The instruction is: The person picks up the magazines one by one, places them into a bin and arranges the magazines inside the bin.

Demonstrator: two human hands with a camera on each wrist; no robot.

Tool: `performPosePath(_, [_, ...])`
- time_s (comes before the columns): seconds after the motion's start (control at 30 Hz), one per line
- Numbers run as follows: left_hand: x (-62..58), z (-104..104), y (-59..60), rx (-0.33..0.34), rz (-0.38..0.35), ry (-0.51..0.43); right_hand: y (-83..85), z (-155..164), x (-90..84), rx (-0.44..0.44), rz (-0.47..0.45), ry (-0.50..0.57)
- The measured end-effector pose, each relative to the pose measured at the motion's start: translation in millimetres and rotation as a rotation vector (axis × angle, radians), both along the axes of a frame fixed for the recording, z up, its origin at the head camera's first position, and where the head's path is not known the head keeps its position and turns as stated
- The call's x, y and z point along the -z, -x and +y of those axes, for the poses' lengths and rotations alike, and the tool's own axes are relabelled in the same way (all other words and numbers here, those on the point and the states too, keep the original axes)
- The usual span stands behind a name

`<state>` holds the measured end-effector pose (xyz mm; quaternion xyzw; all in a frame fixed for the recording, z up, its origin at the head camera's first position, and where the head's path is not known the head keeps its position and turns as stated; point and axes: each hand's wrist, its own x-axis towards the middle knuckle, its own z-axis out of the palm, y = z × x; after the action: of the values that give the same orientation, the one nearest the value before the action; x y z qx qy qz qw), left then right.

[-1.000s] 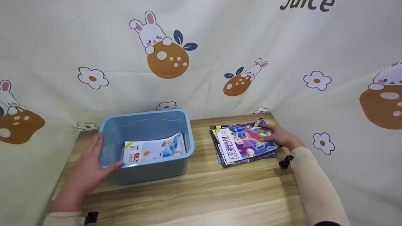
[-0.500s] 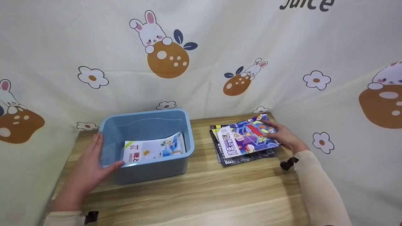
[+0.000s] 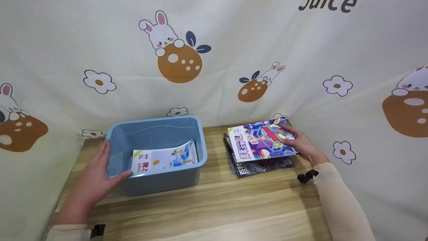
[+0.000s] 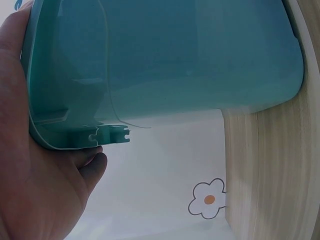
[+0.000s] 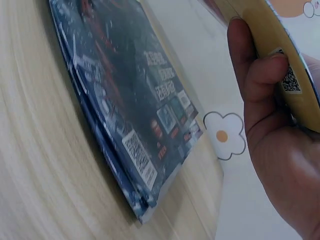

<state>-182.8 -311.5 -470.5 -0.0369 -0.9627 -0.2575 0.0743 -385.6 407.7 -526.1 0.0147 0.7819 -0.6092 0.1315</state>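
Note:
At the left of the head view, my left hand (image 3: 90, 184) grips the rim of a blue plastic bin (image 3: 164, 185), thumb on its front edge. A white-covered magazine (image 3: 164, 160) lies inside the bin. Over on the right, my right hand (image 3: 306, 147) holds a colourful purple magazine (image 3: 257, 139) by its right edge. The right wrist view shows this magazine's yellowish back cover (image 5: 262, 32) pinched between thumb and fingers, raised above dark magazines (image 5: 125, 95). Those dark ones lie stacked on the wooden table (image 3: 214, 214), partly covered in the head view.
A pale curtain (image 3: 214, 40) printed with rabbits and flowers hangs behind the table and along both sides. The bin stands near the back left, close to the curtain. Wood surface lies between the bin and the magazine stack.
My right hand has lifted the purple magazine off the stack, shifting it slightly towards the back and uncovering more of the dark magazines. The left hand and bin have stayed in place.

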Motion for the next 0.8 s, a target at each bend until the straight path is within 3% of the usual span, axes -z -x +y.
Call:
performPosePath(0.33, [-0.1,1,-0.7,-0.016,0.003,0.001,-2.4,-13,-12.4,0.020,0.010,0.065])
performPosePath(0.8, [0.2,1,-0.1,-0.007,0.006,-0.012,-5.8,-34,-28.5,-0.021,0.037,0.189])
